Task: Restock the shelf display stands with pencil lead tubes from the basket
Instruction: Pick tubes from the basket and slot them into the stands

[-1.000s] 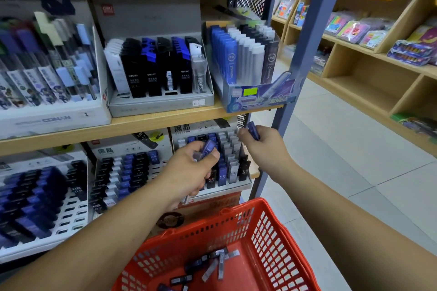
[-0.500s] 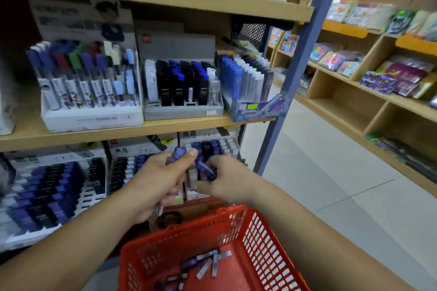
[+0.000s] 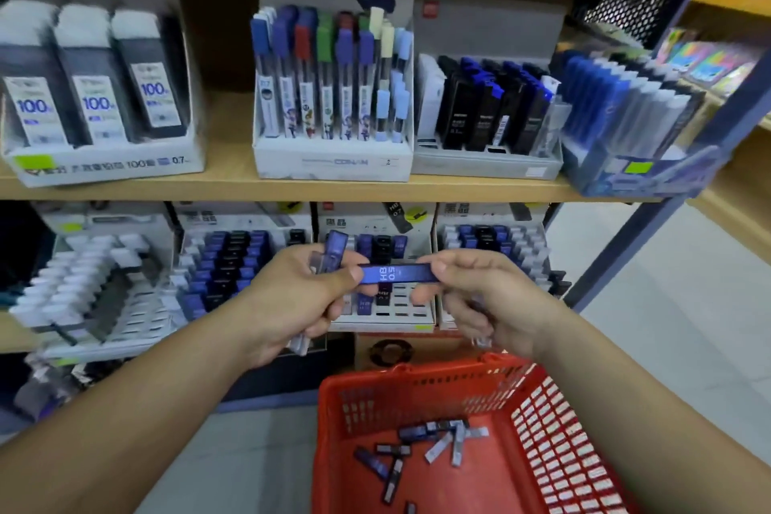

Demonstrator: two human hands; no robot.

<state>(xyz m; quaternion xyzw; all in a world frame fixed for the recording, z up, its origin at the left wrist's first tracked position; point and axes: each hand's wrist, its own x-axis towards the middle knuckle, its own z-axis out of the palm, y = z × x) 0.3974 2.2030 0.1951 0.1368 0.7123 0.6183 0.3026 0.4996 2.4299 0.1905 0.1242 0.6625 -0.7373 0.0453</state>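
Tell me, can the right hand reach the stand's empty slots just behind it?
Probably yes: nothing lies between the right hand and the stand, though the left hand also pinches its blue HB tube.

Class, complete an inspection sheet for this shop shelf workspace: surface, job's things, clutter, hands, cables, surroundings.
Surface: wooden shelves carrying lead display stands.
Job's things: blue HB tube held level; spare tubes loose in the red basket; lower stand has empty slots.
Clutter: nothing seen.
Hands: left hand and right hand each pinch one end of the HB tube; left also grips further tubes.
Cables: nothing seen.
Surroundings: pale tiled floor, more shelving at right.
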